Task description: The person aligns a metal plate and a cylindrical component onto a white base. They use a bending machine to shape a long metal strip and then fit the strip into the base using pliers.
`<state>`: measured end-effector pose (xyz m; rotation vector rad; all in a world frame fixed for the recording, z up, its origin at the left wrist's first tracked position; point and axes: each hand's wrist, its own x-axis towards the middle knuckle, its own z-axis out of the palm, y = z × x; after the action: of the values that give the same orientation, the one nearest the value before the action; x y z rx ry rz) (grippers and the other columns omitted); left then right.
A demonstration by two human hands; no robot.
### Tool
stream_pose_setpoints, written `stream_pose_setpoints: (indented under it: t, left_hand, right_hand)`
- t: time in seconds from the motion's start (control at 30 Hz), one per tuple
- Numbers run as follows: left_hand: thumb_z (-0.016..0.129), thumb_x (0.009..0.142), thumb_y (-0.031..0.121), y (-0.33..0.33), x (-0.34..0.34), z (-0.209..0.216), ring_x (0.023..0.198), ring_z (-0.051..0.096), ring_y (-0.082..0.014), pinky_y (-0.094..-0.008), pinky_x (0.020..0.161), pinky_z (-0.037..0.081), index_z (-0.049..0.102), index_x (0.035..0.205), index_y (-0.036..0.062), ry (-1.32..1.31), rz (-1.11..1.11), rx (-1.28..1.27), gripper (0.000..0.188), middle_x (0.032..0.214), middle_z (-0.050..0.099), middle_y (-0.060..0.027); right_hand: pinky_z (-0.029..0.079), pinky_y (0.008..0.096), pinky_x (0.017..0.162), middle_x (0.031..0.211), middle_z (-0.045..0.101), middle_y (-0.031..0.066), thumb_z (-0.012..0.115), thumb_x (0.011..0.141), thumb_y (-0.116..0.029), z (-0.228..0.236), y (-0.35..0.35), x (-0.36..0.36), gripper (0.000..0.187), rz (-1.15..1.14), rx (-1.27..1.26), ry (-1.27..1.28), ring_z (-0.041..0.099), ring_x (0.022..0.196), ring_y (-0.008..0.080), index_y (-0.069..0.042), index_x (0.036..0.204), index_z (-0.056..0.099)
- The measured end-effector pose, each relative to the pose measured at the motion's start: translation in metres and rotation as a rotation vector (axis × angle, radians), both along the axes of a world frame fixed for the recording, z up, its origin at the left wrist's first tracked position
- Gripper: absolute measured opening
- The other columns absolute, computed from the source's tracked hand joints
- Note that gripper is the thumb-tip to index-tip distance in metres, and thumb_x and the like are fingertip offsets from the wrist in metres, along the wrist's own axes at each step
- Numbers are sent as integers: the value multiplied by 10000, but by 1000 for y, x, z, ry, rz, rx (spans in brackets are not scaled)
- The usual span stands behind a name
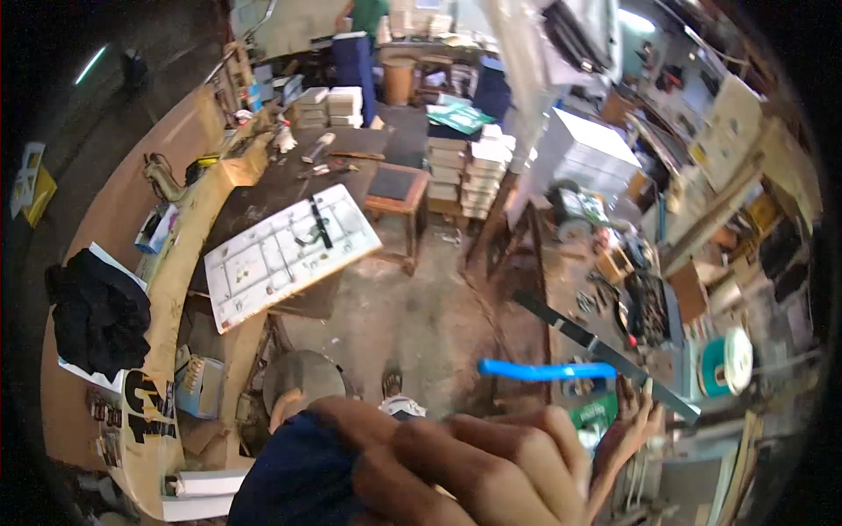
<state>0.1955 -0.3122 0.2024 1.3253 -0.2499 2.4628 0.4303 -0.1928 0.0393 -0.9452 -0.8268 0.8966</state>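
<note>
My left hand (491, 465) looms large at the bottom, close to the camera, with a navy sleeve (298, 478) behind it. Its fingers are curled; what they hold, if anything, is hidden. Beyond it, my right hand (627, 438) has its fingers against a long, flat, dark bar (574, 331) and appears to grip it. That bar slants from upper left to lower right, with a pale tip at its lower end. A bright blue, slightly bent strip (544, 372) lies across the view between the hands and the bar; whether either hand touches it I cannot tell.
On the left, a white panel (254, 285) with drawn lines lies on a dark table (263, 197). A wooden stool (399, 202) and stacked pale blocks (447, 167) stand ahead. Tools crowd the right bench (570, 263), beside a green-and-white tub (724, 361). A person (367, 17) stands far back.
</note>
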Motion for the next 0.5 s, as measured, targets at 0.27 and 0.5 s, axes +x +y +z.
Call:
stream_pose_setpoints:
  t: [0.27, 0.5]
  left_hand:
    - [629, 984, 331, 55, -198, -58, 903, 529, -113, -279, 720, 495, 619, 1157, 214, 106, 749, -81, 209, 1085, 553, 82]
    - [653, 981, 364, 94, -322, -70, 1119, 491, -49, -249, 746, 475, 598, 1363, 359, 102, 1348, -191, 386, 1386, 512, 190]
  right_hand:
    - [528, 285, 749, 948, 650, 61, 641, 1023, -132, -73, 213, -286, 157, 482, 174, -575, 646, 877, 120, 24, 1031, 625]
    - [543, 411, 770, 1053, 640, 207, 657, 881, -10, -98, 270, -623, 162, 863, 964, -829, 655, 868, 374, 15, 1040, 638]
